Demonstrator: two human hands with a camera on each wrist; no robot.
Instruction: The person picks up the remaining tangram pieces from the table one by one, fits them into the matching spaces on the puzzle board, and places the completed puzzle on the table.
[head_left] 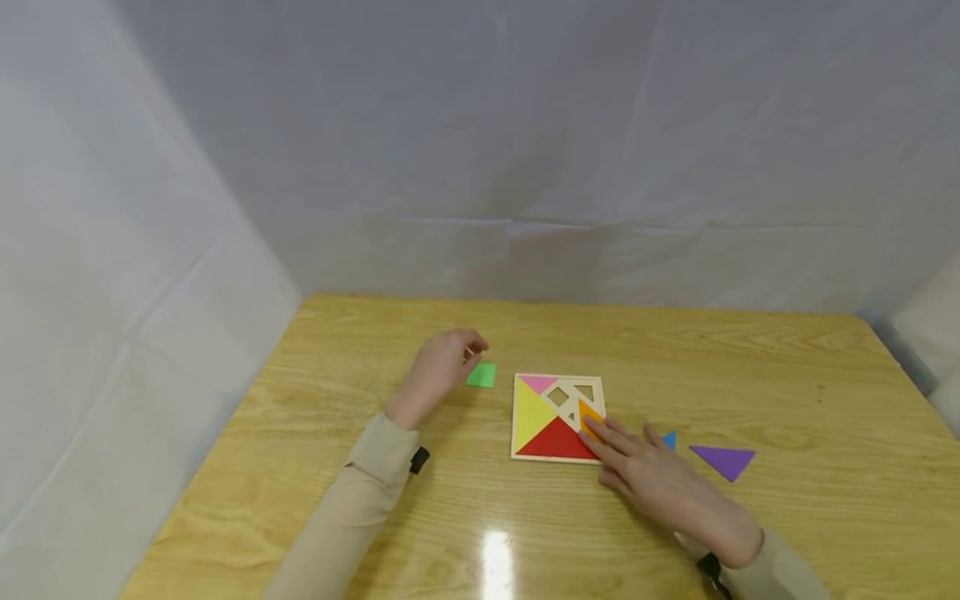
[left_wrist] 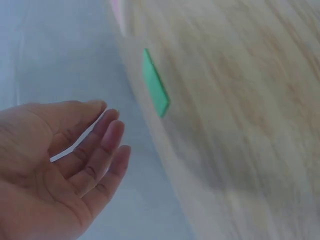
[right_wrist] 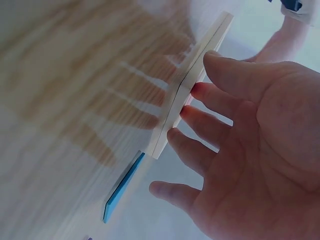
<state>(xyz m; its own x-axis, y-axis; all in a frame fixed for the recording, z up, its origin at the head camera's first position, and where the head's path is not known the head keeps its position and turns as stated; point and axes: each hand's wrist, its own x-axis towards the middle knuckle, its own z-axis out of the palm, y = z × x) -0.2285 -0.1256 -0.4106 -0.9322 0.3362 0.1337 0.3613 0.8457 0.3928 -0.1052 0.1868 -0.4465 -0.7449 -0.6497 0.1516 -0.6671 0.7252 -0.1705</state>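
A wooden tangram board [head_left: 567, 387] lies on the table. It bears a yellow triangle [head_left: 530, 417], a red triangle [head_left: 557, 442], a pink piece [head_left: 538, 383] and an orange piece [head_left: 587, 410]. Outstretched fingers of my right hand [head_left: 654, 477] rest on the orange piece and the board's right edge, partly covering both. Just left of the board, a flat green square [head_left: 484, 376] lies on the wood. Close by it hovers my left hand [head_left: 441, 368], fingers loosely bent; in the left wrist view a gap separates them from the green square [left_wrist: 156, 85].
A blue piece [head_left: 670, 440], partly hidden by the right hand, and a purple triangle [head_left: 725, 460] lie right of the board. Three cut-out recesses show bare in the board. A pale sheet [head_left: 570, 167] hangs behind the wooden table [head_left: 787, 375].
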